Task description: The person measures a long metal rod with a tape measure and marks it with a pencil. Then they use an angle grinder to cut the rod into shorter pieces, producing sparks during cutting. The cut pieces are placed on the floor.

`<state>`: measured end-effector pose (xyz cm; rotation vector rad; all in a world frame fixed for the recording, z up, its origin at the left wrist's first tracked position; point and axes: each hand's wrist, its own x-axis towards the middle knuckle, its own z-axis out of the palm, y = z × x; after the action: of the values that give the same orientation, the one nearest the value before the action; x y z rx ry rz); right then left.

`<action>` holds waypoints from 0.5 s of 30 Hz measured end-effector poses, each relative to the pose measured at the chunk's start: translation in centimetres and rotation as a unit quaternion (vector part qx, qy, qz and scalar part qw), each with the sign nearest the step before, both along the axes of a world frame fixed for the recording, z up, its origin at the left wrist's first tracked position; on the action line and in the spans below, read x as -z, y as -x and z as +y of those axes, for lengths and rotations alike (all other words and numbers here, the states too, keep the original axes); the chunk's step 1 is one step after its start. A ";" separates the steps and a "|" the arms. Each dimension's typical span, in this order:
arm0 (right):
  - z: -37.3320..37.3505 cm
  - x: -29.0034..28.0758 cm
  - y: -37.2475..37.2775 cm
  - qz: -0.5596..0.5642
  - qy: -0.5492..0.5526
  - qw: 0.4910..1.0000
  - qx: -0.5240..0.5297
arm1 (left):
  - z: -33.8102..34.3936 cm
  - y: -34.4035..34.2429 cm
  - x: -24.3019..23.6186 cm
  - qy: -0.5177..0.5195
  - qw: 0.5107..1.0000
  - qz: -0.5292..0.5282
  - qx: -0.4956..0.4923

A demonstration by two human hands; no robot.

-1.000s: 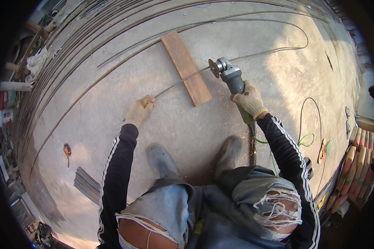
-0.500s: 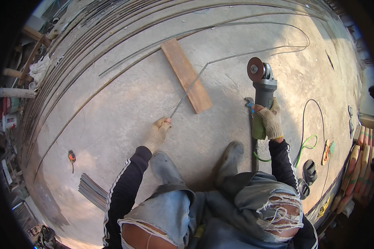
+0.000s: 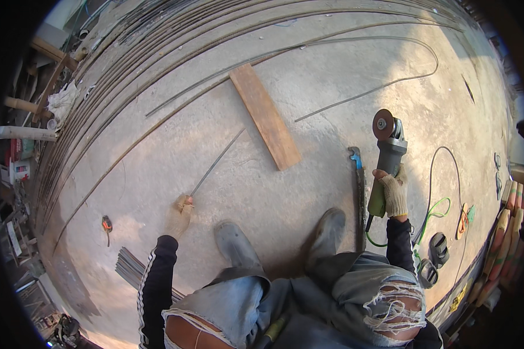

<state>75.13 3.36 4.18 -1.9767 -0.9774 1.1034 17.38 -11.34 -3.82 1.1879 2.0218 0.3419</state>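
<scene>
My left hand [image 3: 179,212], in a knitted glove, grips a short, straight steel rod [image 3: 217,160] above the concrete floor at the lower left. My gloved right hand [image 3: 395,192] is closed round the green and dark body of an angle grinder [image 3: 390,152], whose disc [image 3: 383,123] points up. Between them lies a wooden board [image 3: 265,116], apart from the short rod. A long bent rod [image 3: 367,93] has its end a little right of the board. A long bar tool with a blue jaw [image 3: 356,157] lies just left of the grinder.
Several long steel bars [image 3: 128,81] run along the top and left. An orange tape measure [image 3: 106,227] and a bundle of short bars [image 3: 131,267] lie at left. Cord [image 3: 439,209], sandals [image 3: 438,247] and stacked wooden pieces [image 3: 503,232] are at right; clutter [image 3: 20,151] lines the left edge.
The rod is now in two: the short piece has moved down and left with my left hand. The grinder has swung right and moved down; the sparks from earlier are gone.
</scene>
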 end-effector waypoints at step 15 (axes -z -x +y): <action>-0.4 1.8 -1.6 -0.003 0.042 0.998 0.050 | 29.3 5.6 3.5 -0.163 0.876 0.424 0.163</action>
<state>76.73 2.92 2.42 -2.0740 -0.8390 1.0999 11.79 17.94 -7.31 2.1343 2.4651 -0.0407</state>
